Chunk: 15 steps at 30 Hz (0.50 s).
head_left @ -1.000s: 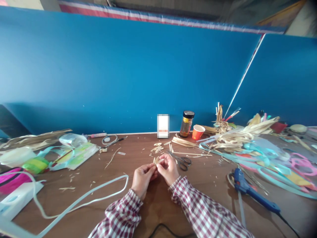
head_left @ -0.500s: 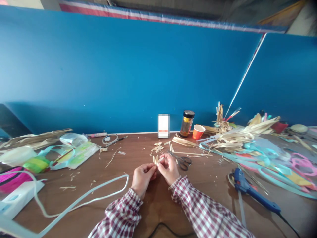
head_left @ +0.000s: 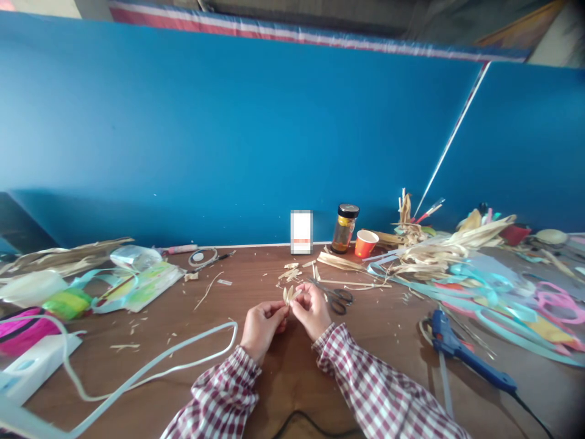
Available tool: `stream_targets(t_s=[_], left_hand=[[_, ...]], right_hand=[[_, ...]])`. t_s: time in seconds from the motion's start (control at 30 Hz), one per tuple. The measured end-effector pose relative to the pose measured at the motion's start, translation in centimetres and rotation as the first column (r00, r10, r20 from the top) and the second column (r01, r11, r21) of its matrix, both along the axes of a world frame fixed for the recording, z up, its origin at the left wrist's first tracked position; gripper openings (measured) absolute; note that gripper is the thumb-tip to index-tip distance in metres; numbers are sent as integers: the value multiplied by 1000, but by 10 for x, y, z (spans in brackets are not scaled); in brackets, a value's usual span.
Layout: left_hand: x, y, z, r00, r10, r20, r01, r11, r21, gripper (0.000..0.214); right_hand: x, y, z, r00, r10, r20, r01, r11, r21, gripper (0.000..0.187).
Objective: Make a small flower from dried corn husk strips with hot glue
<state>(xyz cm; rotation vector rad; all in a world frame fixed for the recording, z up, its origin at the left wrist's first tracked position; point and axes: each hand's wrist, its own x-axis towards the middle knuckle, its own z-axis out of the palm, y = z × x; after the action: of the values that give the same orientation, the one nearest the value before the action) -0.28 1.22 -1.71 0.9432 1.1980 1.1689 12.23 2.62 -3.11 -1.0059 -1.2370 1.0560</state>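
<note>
My left hand (head_left: 261, 328) and my right hand (head_left: 313, 312) meet over the middle of the brown table (head_left: 292, 378). Both pinch a small cluster of pale dried husk petals (head_left: 290, 295) that sticks up between the fingertips. Both sleeves are red and white check. Black-handled scissors (head_left: 337, 297) lie just right of my right hand. Loose husk scraps (head_left: 289, 273) are scattered just beyond the hands.
A blue glue gun (head_left: 461, 353) lies at the right, near coloured ribbons (head_left: 512, 299) and a husk pile (head_left: 439, 250). A jar (head_left: 345, 228) and orange cup (head_left: 365, 243) stand by the blue wall. A pale strip (head_left: 150, 366) loops at left, by bags (head_left: 137, 283).
Both hands have stayed in place; the fingers shift slightly on the husk cluster, whose tips have moved a little.
</note>
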Motion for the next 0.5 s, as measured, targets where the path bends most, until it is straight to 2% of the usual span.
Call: stream_targets(t_s=[0.27,0.5], left_hand=[[-2,1,-1,998,-21,-53,23,999,35,34],[-3,1,-1,998,-61,-19,61,998,30,45]], right_hand=[[1,1,-1,999,11,30,-11,1000,11,28],[1,1,0,1000,16,18,-15,1000,-11,29]])
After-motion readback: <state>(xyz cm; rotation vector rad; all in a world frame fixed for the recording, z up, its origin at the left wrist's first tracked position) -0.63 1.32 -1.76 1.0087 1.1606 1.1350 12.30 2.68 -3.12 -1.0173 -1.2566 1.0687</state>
